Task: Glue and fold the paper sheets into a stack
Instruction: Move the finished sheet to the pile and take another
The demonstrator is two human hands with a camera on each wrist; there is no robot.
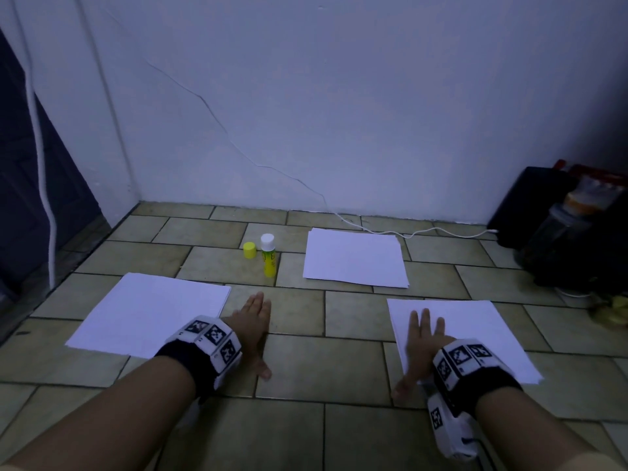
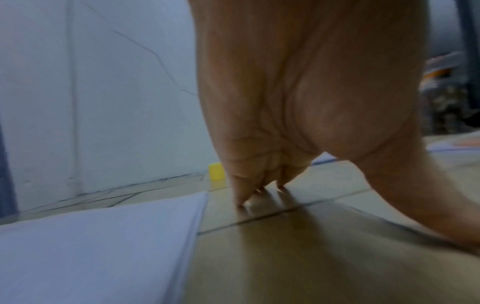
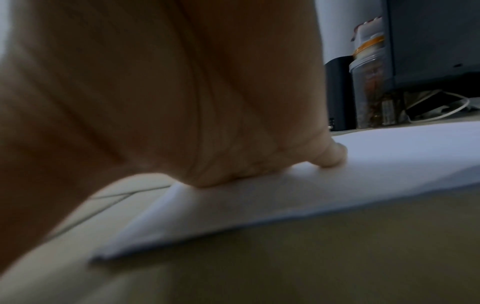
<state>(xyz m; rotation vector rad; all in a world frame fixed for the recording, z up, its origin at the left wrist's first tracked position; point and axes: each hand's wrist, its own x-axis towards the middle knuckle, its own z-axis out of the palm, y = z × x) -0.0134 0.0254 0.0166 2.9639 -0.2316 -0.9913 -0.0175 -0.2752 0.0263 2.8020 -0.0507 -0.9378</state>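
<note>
Thin white paper, light, limp, slick on tile: pin under flat right hand, lift by corner; left hand flat on floor, holding nothing.

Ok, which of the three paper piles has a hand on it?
The near right pile: the right hand lies flat on its left edge. The left hand rests on bare floor.

Dim bluish light throughout my head view, edges bowed; my wrist views soft and smeared; faint finger shadows on the floor tiles.
</note>
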